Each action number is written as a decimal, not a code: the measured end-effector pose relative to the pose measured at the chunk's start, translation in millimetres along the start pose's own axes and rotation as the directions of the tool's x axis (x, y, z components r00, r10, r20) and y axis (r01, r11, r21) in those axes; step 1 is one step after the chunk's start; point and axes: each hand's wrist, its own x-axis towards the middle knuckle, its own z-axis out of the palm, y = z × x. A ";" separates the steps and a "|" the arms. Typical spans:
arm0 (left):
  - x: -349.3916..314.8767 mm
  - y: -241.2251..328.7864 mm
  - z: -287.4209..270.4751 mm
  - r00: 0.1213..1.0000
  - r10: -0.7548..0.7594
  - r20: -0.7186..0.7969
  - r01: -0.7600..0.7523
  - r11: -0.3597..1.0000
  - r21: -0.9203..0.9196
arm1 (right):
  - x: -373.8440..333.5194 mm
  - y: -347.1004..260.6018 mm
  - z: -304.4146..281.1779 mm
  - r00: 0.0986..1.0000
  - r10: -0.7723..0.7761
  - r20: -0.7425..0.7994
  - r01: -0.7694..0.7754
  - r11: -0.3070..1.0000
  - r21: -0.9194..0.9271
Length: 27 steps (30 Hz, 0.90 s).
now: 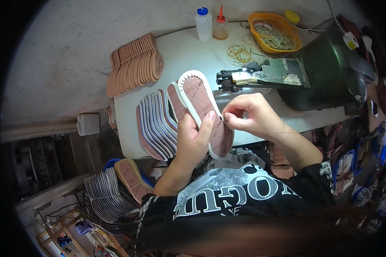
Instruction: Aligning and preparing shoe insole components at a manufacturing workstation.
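A shoe insole (198, 95) with a reddish-brown ribbed face and a white wrapped rim is tilted up over the table's near edge. My left hand (192, 136) is closed around its left side, thumb lying on the ribbed face. At the opposite edge of the insole, my right hand (251, 113) makes a pinch with thumb and forefinger. A small dark bit shows by these fingertips; what they hold is too small to make out. Small pleats run along the white rim at the toe end. Just left of my left hand stands a row of similar insoles (155, 124).
A dark green machine (326, 70) reaches a lit arm (272, 76) over the white table (180, 49). Tan insoles (133, 68) stand bundled at back left. Two squeeze bottles (204, 28), loose rubber bands (239, 54) and an orange basket (268, 19) line the back. More tied insoles (107, 195) sit lower left.
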 end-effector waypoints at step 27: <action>-4.5 2.8 2.3 0.994 0.082 -0.070 -0.072 0.987 0.143 | -3.6 -0.1 16.4 0.990 0.006 -0.139 -0.009 1.000 -0.018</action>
